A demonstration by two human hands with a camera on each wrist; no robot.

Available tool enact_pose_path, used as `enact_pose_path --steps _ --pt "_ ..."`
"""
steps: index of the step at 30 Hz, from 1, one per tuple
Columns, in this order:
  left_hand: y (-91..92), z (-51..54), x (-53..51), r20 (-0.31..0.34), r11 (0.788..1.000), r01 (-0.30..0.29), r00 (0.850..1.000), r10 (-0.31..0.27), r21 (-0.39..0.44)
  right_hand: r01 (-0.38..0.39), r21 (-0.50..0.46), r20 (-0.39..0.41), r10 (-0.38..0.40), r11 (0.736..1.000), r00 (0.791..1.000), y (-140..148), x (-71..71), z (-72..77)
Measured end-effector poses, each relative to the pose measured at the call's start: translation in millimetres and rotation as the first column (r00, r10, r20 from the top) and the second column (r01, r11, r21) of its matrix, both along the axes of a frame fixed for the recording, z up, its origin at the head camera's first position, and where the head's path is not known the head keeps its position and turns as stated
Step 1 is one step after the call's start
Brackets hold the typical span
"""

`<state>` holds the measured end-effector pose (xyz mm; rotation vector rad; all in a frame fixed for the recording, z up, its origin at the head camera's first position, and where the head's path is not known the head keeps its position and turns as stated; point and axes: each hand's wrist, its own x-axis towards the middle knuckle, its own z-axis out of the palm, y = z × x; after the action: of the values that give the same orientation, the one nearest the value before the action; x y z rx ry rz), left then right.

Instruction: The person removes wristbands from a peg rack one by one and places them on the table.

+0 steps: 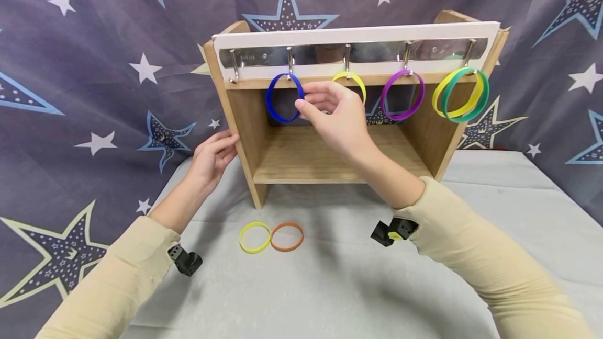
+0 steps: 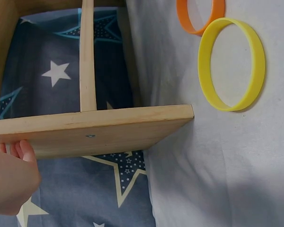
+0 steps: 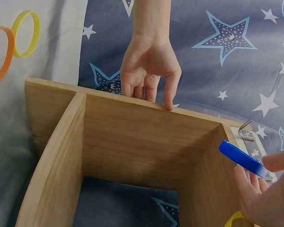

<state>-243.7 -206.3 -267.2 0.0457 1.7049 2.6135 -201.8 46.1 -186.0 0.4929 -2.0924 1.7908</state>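
Note:
My right hand pinches the right edge of a blue silicone wristband between thumb and fingers. The band's top meets the tip of the second hook from the left; whether it bears its weight I cannot tell. In the right wrist view the blue wristband appears nearly edge-on. My left hand rests its fingers on the outer face of the left side panel of a wooden stand, gripping nothing. In the left wrist view, part of the left hand shows below the panel.
Farther right on the hooks hang a yellow wristband, a purple one, and a yellow and a green one together. Another yellow wristband and an orange one lie on the grey cloth before the stand.

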Motion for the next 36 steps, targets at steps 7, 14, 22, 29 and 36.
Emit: enact_pose_path --steps 7,14,22,29,36 --pt "0.2 1.5 -0.5 -0.009 1.000 0.000 1.000 0.000 -0.007 -0.040 -0.074 0.039 0.043 0.996 0.998 -2.0 -0.3 1.8" --pt "0.3 2.7 -1.9 -0.013 1.000 0.000 1.000 0.000 -0.015 -0.080 -0.122 0.063 0.088 0.989 0.994 -4.7 -1.4 -2.5" --pt "0.3 3.3 -2.7 -0.003 1.000 0.004 1.000 -0.004 -0.010 -0.073 -0.157 0.049 0.082 0.985 0.995 -7.3 -2.5 -5.9" --pt "0.9 0.8 -2.4 -0.004 1.000 0.002 1.000 -0.002 -0.016 -0.095 -0.207 0.037 0.105 0.974 0.994 -6.0 1.4 -3.8" --pt "1.0 -0.6 -1.0 -0.011 0.999 -0.007 1.000 0.007 -0.039 -0.148 -0.265 -0.019 0.149 0.953 0.989 -6.3 3.3 -3.3"
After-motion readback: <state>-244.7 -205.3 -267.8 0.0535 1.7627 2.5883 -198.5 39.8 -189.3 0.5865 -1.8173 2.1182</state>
